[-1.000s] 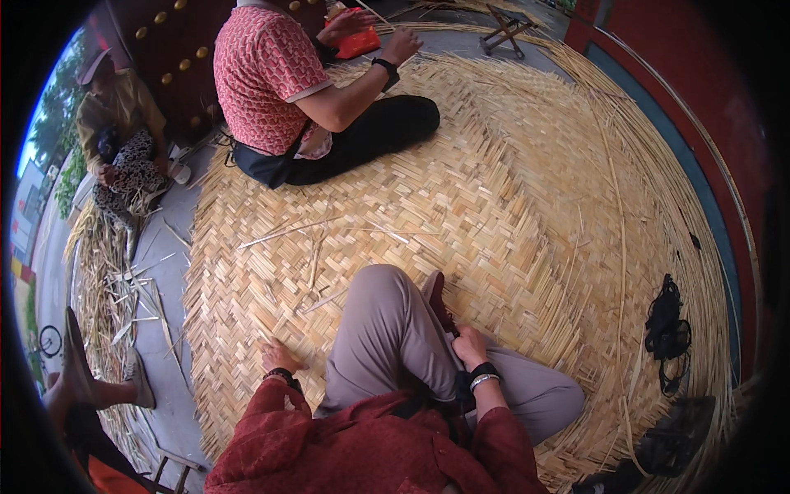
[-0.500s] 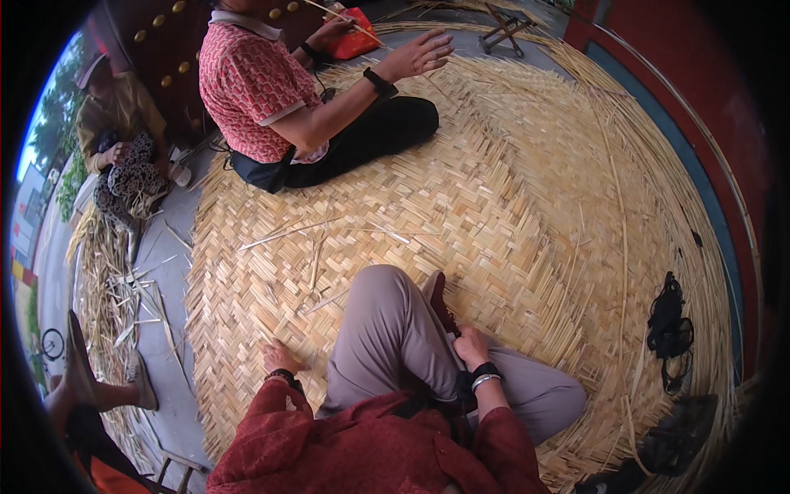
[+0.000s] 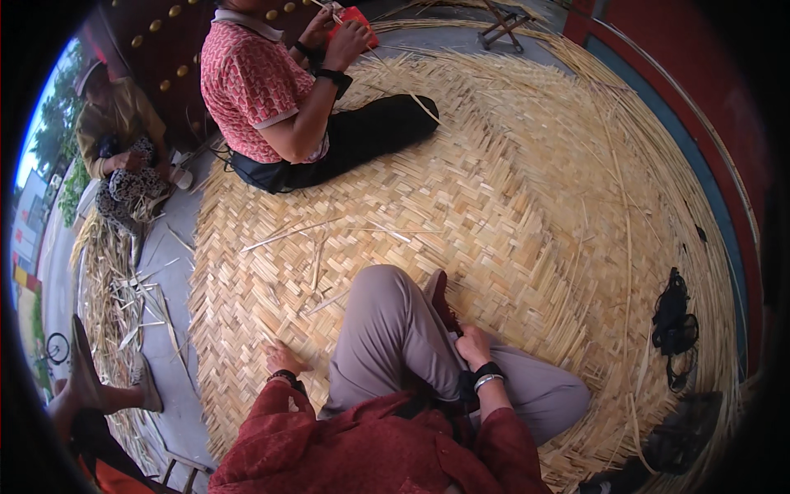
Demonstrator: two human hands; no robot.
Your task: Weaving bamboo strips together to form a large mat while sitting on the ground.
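Note:
A large woven straw-coloured mat [image 3: 395, 214] spreads under me. My left hand [image 3: 284, 359] lies flat on it beside my bent knee, fingers out, holding nothing I can see. Close to my shoe [image 3: 444, 305], my right hand [image 3: 473, 347] rests against my trouser leg with its fingers curled; whatever may be inside them is hidden. A few loose strips [image 3: 288, 234] lie on the mat ahead of my knee. Across from me sits a person in a red patterned shirt [image 3: 247, 82], both hands raised by a red packet [image 3: 355, 26] and a thin strip.
Another person [image 3: 123, 140] sits at the far left, beside a heap of straw strips [image 3: 115, 305]. A bare leg [image 3: 123, 397] reaches in at the left. Black cords [image 3: 673, 321] and a dark bag [image 3: 683, 432] lie at the right. A folding stool [image 3: 502, 33] stands at the back.
The co-worker's outstretched near hand has drawn back toward the red packet, and that arm is now bent. My own hands stay where they were.

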